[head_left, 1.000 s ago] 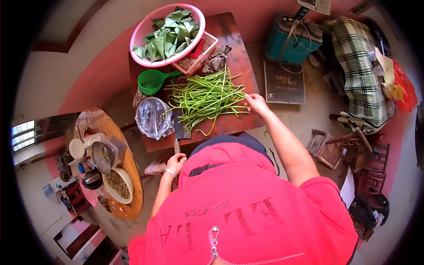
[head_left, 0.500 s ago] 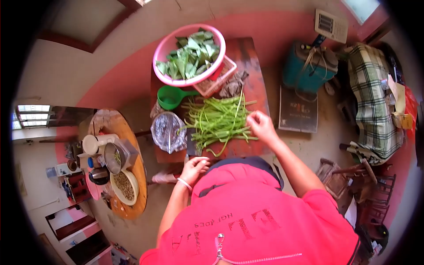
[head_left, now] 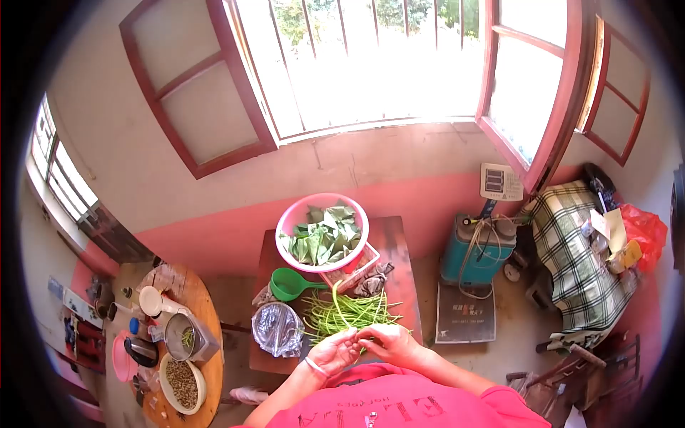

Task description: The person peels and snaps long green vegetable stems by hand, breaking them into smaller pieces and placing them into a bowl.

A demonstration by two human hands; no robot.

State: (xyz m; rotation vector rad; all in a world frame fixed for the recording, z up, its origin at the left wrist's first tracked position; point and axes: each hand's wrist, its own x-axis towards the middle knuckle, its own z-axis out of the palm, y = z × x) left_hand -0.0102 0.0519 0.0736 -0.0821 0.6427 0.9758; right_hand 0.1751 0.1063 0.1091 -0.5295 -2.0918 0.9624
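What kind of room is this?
Probably a room in someone's home where food gets prepared: green stalks lie on a small table beside a pink basin of leaves, and a kettle stands on the wooden table.

Stems (head_left: 346,314), bright green; leaves (head_left: 325,239), mid and pale green; basin (head_left: 293,218), pink; ladle (head_left: 285,284), plain green; desk (head_left: 401,267), reddish brown. Shirt (head_left: 385,410), bright pinkish red with dark lettering; wristband (head_left: 316,367), white. Wall (head_left: 214,239), off-white above a pink lower band; container (head_left: 464,257), teal; cloth (head_left: 574,260), checked in dark green and cream; bag (head_left: 646,235), red; window frame (head_left: 205,64), dark red.
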